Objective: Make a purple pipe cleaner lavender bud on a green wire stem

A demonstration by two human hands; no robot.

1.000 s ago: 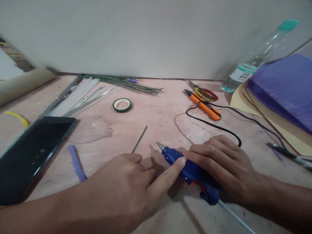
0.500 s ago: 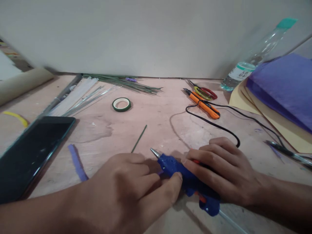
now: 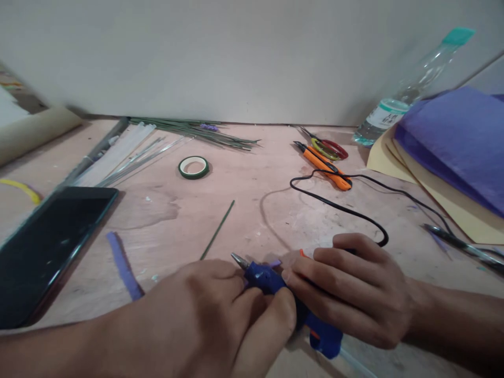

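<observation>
My right hand (image 3: 354,291) is wrapped around the body of a blue hot glue gun (image 3: 263,277). The gun's metal nozzle points up and left, and a clear glue stick (image 3: 356,363) comes out of its back end. Close against the gun, my left hand (image 3: 232,315) has its fingers curled in a pinch. A bit of purple paper strip (image 3: 276,263) shows just past the gun, seemingly the end of what the left fingers hold; most of it is hidden. A thin green stem (image 3: 218,230) runs out from behind the left hand.
A phone (image 3: 55,247) and a loose purple strip (image 3: 124,268) lie at left. Green tape (image 3: 193,168), green stems (image 3: 220,134), an orange cutter (image 3: 326,167), scissors (image 3: 328,148), a black cord (image 3: 338,205), a pen (image 3: 464,244), a bottle (image 3: 394,113) and purple paper (image 3: 452,142) surround the hands.
The glue gun has shifted left and down, its nozzle now closer to my left hand. More of the green stem shows, and a purple strip end has come into sight beyond the gun.
</observation>
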